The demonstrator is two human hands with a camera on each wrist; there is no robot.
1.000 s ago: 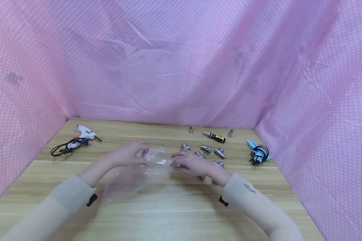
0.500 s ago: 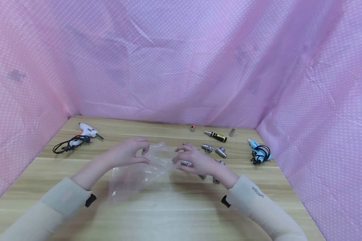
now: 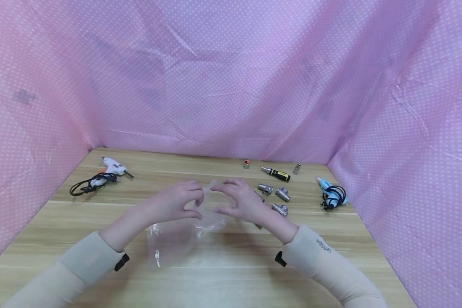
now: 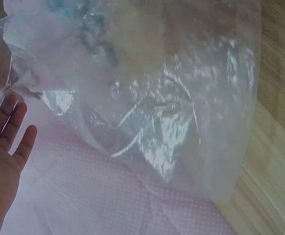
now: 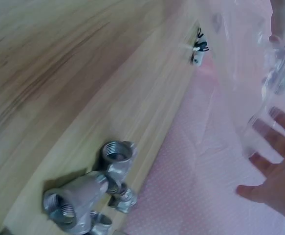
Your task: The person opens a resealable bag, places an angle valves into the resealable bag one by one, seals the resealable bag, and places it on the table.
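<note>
A clear plastic bag [image 3: 173, 244] hangs between the two hands above the wooden table; its film is crumpled towards the top. My left hand [image 3: 177, 201] pinches the bag near its upper edge, with the thumb and index finger bent towards each other. In the left wrist view, the other fingers [image 4: 22, 147] spread away from the film. My right hand [image 3: 248, 203] faces it from the right side, fingers spread and thumb apart from the index finger. Through the right wrist view, some of its fingers [image 5: 269, 134] touch or lie behind the film; exact contact is hard to tell.
Several metal tee fittings [image 3: 281, 209] lie beside the right hand, partly hidden by it. Behind them are a yellow-black screwdriver [image 3: 279, 174] and small metal pieces [image 3: 297, 169]. A white glue gun [image 3: 113, 167] lies far left, a blue one [image 3: 331, 194] right. Pink cloth [image 3: 215, 85] surrounds the table.
Both hands have drawn closer together, the left moving right with the bag. My right hand's fingers have spread, and a bag corner now stands up between the hands.
</note>
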